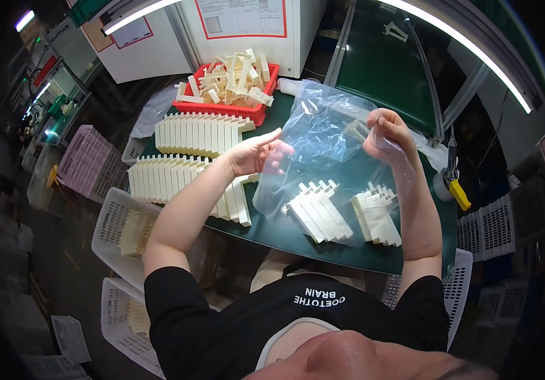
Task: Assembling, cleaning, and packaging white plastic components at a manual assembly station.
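Observation:
A large clear plastic bag (323, 126) is spread between my hands over the green table. My right hand (387, 136) has its fingers curled on the bag's right edge, with film draped over the wrist. My left hand (258, 155) is at the bag's left side, fingers apart, the fingertips showing through the film. Beneath the bag's near part lie a stack of cream plastic parts (320, 214) and a smaller stack of the same parts (375, 215); whether they are inside the bag or under it I cannot tell. Beside my left forearm stand two rows of cream parts (199, 134).
A red bin (256, 115) heaped with loose cream parts stands at the back. White baskets (111, 221) holding parts are at lower left, with a pink crate (85, 158) beyond. A tool with a yellow handle (459, 195) sits at the right edge. A green conveyor belt (383, 69) runs behind.

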